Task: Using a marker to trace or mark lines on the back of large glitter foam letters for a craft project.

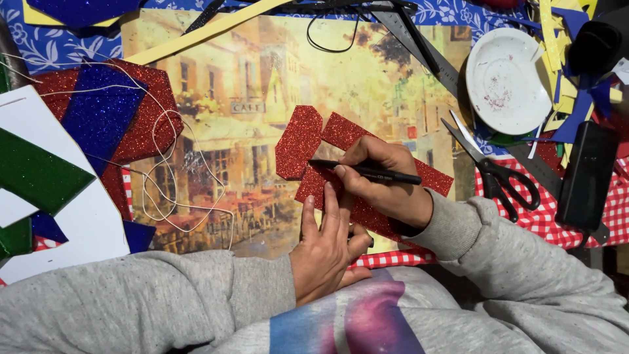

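Two hands (327, 246), one pen (367, 172), one pair of scissors (495, 169), one white plate (508, 80), two rulers (419, 46).

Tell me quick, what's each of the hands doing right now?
Left hand: open, fingers flat on the red glitter sheet, pressing it down.
Right hand: closed around a black pen, tip on that sheet.

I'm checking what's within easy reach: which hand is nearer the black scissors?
Right. The right hand, holding a black pen, lies just left of the scissors; the left hand rests farther away, lower-left, on red glitter foam.
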